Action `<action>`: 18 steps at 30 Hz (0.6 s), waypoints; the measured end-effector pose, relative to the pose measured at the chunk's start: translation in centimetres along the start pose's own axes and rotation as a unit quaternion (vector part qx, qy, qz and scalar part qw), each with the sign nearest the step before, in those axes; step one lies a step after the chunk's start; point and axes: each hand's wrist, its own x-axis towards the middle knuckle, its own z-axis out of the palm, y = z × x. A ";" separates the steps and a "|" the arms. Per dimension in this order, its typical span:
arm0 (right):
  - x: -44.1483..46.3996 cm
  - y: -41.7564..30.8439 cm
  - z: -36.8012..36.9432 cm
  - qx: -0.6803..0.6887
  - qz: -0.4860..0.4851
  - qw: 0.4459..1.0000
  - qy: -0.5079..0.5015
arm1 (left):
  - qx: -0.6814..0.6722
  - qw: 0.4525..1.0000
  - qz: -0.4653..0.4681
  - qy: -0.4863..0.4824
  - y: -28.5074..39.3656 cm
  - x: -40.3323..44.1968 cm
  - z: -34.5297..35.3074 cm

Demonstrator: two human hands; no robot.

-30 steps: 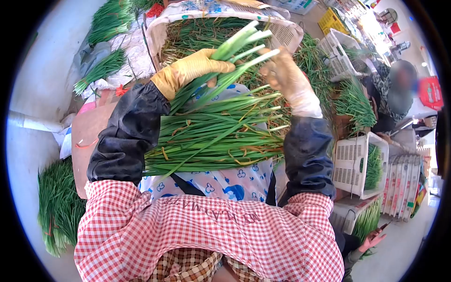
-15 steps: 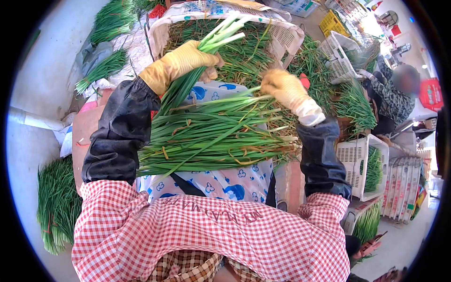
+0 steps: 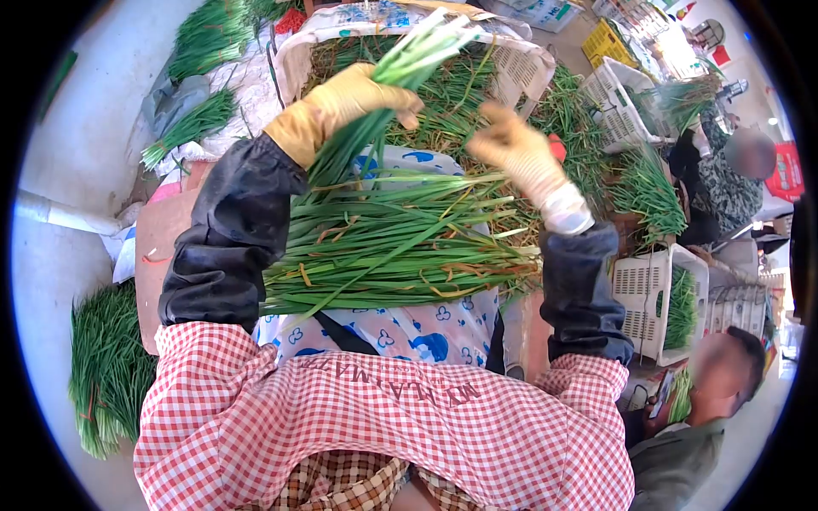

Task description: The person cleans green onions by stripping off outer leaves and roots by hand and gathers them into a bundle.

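Green stalks [image 3: 400,230] lay across blue-printed plastic sheeting [image 3: 409,336].
Bundled greens [image 3: 106,366] lay by the white wall [image 3: 85,140]; the left hand [image 3: 349,100] gripped a white-ended bunch [image 3: 426,53]; the right hand [image 3: 514,153], fingers parted, hung near the stalks' ends; white crates [image 3: 639,298] stood farther right.

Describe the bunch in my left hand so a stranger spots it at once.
Find the white crate, top centre. Before it, your yellow-gloved left hand grips the bunch of green stalks. Unlike the stalks lying crosswise below, it's raised, pale ends upward.
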 end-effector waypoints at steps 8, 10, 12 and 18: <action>0.0 1.4 4.9 0.111 0.010 0.994 -0.014 | -0.004 0.998 -0.047 -0.035 0.7 -1.4 0.4; 0.2 1.6 5.0 0.184 0.055 0.981 0.002 | -0.033 0.999 -0.020 -0.035 1.2 -2.0 0.5; 0.4 1.3 4.7 0.304 0.149 0.941 -0.016 | -0.027 0.998 0.010 -0.057 1.1 -2.1 0.9; 1.0 1.1 2.6 0.344 0.163 0.920 -0.088 | 0.161 0.974 -0.079 -0.136 1.0 -1.3 3.5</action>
